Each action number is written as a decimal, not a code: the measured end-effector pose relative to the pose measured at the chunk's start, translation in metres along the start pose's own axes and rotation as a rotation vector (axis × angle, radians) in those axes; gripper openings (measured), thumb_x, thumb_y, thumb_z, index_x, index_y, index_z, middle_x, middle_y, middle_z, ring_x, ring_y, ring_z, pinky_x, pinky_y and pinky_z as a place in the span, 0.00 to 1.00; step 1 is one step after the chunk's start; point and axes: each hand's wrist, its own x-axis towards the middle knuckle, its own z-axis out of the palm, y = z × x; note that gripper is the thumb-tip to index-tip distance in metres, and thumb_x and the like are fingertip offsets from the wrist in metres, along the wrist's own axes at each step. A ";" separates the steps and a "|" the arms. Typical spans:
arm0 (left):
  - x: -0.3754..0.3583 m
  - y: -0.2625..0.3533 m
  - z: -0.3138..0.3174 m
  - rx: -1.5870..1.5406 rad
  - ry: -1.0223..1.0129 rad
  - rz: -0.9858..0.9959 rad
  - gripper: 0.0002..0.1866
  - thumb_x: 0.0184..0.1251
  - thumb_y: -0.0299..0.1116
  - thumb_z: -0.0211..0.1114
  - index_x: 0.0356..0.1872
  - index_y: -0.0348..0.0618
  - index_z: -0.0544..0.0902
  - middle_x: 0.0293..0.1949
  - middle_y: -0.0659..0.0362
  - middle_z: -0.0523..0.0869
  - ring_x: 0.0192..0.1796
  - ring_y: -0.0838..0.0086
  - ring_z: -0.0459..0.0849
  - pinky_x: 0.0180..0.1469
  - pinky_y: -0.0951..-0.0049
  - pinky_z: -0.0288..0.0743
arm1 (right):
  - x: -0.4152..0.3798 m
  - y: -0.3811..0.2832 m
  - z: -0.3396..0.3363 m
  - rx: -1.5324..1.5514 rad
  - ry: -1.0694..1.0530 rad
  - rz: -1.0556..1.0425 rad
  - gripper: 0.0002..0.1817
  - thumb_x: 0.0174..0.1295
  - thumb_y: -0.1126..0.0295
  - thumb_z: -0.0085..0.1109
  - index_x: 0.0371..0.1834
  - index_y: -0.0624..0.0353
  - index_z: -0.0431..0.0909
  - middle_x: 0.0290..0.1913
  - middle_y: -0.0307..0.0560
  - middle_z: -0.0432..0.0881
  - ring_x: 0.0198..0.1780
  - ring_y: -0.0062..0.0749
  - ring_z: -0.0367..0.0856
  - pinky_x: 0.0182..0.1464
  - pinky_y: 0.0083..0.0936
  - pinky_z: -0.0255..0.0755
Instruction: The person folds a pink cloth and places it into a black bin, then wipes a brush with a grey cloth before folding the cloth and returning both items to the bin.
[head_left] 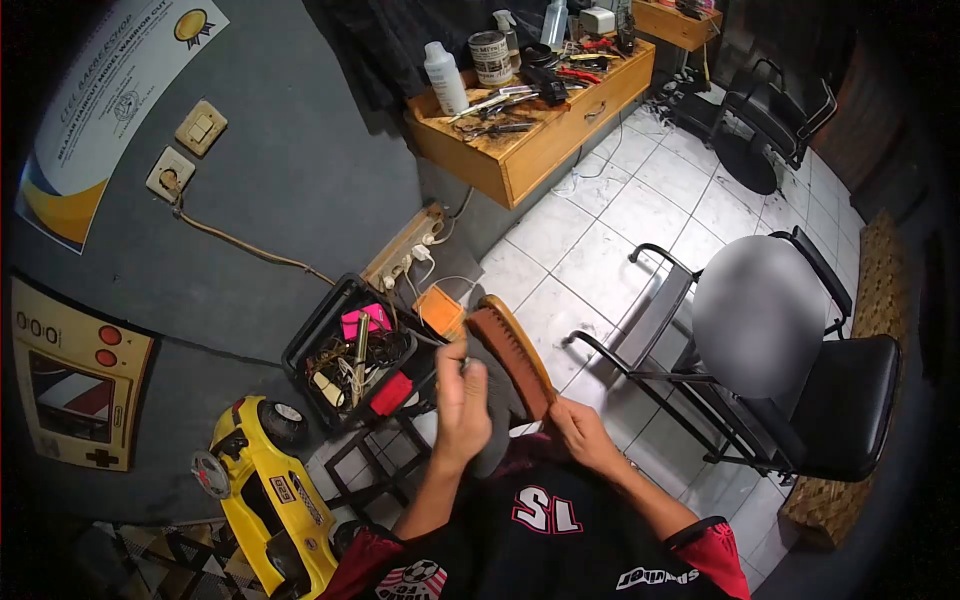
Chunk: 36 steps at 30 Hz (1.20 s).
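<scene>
My right hand (pixel 585 435) grips the lower end of a brush (pixel 518 350) with a curved wooden back. Its dense brown bristles face left, towards my left hand (pixel 462 405). That hand is raised beside the brush, thumb up and fingers curled in; whether something is in them I cannot tell. Dark grey material (pixel 490 430) shows between the left hand and the brush. Below both hands lies the front of a black jersey (pixel 545 510) with red sleeves.
A black bin (pixel 300 350) of cables and tools stands left, beside an orange box (pixel 440 312) and a power strip (pixel 405 245). A yellow toy car (pixel 270 495) is lower left. Bottles and clippers crowd a wooden drawer counter (pixel 560 140). Right, a black chair (pixel 850 400) is partly blurred.
</scene>
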 end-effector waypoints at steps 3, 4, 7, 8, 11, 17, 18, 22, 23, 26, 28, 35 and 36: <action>0.009 0.010 -0.012 -0.231 0.105 -0.025 0.10 0.76 0.31 0.45 0.51 0.38 0.67 0.40 0.61 0.72 0.42 0.82 0.68 0.48 0.79 0.65 | 0.003 0.073 -0.015 -0.450 -0.044 0.116 0.22 0.71 0.56 0.45 0.31 0.66 0.76 0.23 0.59 0.79 0.27 0.53 0.79 0.31 0.40 0.69; 0.012 0.017 -0.012 -0.231 0.121 -0.032 0.10 0.76 0.31 0.44 0.50 0.37 0.66 0.40 0.62 0.71 0.41 0.82 0.67 0.48 0.79 0.65 | -0.002 0.096 -0.019 -0.449 -0.047 0.115 0.22 0.71 0.56 0.45 0.31 0.66 0.76 0.23 0.59 0.79 0.27 0.53 0.79 0.31 0.40 0.69; 0.008 0.011 -0.013 -0.237 0.117 -0.006 0.08 0.76 0.30 0.44 0.49 0.37 0.66 0.38 0.62 0.71 0.38 0.83 0.67 0.45 0.81 0.64 | -0.010 0.131 -0.028 -0.780 -0.005 0.388 0.25 0.70 0.53 0.44 0.31 0.68 0.78 0.26 0.67 0.77 0.28 0.56 0.75 0.34 0.37 0.70; 0.006 0.006 -0.013 -0.234 0.119 -0.008 0.08 0.76 0.30 0.44 0.49 0.37 0.66 0.38 0.62 0.71 0.38 0.83 0.67 0.45 0.81 0.64 | -0.014 0.135 -0.033 -0.707 -0.015 0.369 0.26 0.70 0.52 0.43 0.32 0.68 0.77 0.24 0.64 0.77 0.26 0.52 0.75 0.32 0.36 0.69; 0.000 -0.006 -0.007 -0.270 0.149 -0.040 0.08 0.74 0.26 0.46 0.49 0.38 0.68 0.37 0.64 0.70 0.32 0.86 0.63 0.35 0.85 0.58 | -0.014 0.099 -0.032 -0.472 0.035 0.318 0.28 0.71 0.50 0.41 0.32 0.68 0.76 0.21 0.57 0.75 0.23 0.41 0.74 0.30 0.33 0.68; -0.001 0.013 -0.008 -0.088 -0.076 -0.128 0.08 0.71 0.24 0.50 0.46 0.36 0.75 0.35 0.65 0.72 0.34 0.85 0.65 0.38 0.83 0.62 | -0.008 -0.003 -0.010 0.133 -0.146 0.161 0.22 0.75 0.54 0.33 0.36 0.62 0.70 0.25 0.37 0.70 0.29 0.23 0.69 0.32 0.26 0.65; 0.002 0.015 -0.006 -0.003 -0.085 -0.050 0.09 0.71 0.25 0.50 0.47 0.35 0.75 0.34 0.64 0.72 0.36 0.84 0.66 0.39 0.81 0.63 | -0.006 -0.022 -0.005 0.159 -0.174 0.140 0.21 0.74 0.55 0.35 0.35 0.62 0.67 0.24 0.43 0.70 0.27 0.33 0.69 0.33 0.28 0.66; 0.005 0.013 -0.014 0.202 0.026 0.161 0.09 0.68 0.22 0.51 0.42 0.33 0.78 0.36 0.57 0.76 0.36 0.75 0.69 0.40 0.76 0.65 | 0.004 0.037 0.002 -0.345 -0.169 0.086 0.20 0.73 0.57 0.39 0.37 0.66 0.69 0.24 0.62 0.74 0.29 0.57 0.73 0.35 0.40 0.69; 0.003 0.019 -0.015 0.189 0.091 0.154 0.09 0.67 0.22 0.51 0.40 0.33 0.80 0.35 0.56 0.76 0.35 0.74 0.69 0.39 0.77 0.64 | 0.006 0.055 -0.002 -0.593 -0.172 0.171 0.20 0.72 0.58 0.39 0.37 0.67 0.69 0.25 0.68 0.75 0.30 0.64 0.73 0.36 0.45 0.70; 0.000 0.024 -0.022 0.171 0.007 0.046 0.12 0.69 0.24 0.50 0.47 0.30 0.79 0.40 0.56 0.78 0.41 0.75 0.69 0.53 0.75 0.62 | -0.002 0.123 -0.017 -0.680 -0.130 0.355 0.22 0.72 0.55 0.41 0.39 0.66 0.73 0.26 0.67 0.78 0.35 0.67 0.75 0.38 0.52 0.68; 0.006 0.024 -0.016 0.176 0.006 0.106 0.14 0.68 0.24 0.50 0.51 0.31 0.77 0.39 0.55 0.75 0.40 0.73 0.69 0.48 0.76 0.63 | -0.005 0.139 -0.030 -0.678 -0.052 0.294 0.22 0.72 0.55 0.41 0.37 0.67 0.74 0.24 0.63 0.77 0.31 0.61 0.76 0.35 0.48 0.68; -0.002 0.012 0.001 0.288 -0.217 0.026 0.29 0.65 0.26 0.53 0.67 0.31 0.62 0.56 0.35 0.67 0.57 0.49 0.68 0.63 0.64 0.59 | 0.008 -0.012 -0.028 -0.079 0.100 0.168 0.17 0.72 0.62 0.41 0.37 0.66 0.71 0.21 0.53 0.71 0.23 0.38 0.70 0.29 0.31 0.65; -0.002 0.012 0.003 0.282 -0.218 0.021 0.29 0.65 0.25 0.53 0.68 0.31 0.61 0.56 0.35 0.67 0.58 0.48 0.68 0.64 0.64 0.59 | 0.006 -0.023 -0.023 0.021 0.076 0.058 0.14 0.72 0.63 0.41 0.38 0.65 0.70 0.22 0.51 0.70 0.23 0.36 0.70 0.29 0.31 0.65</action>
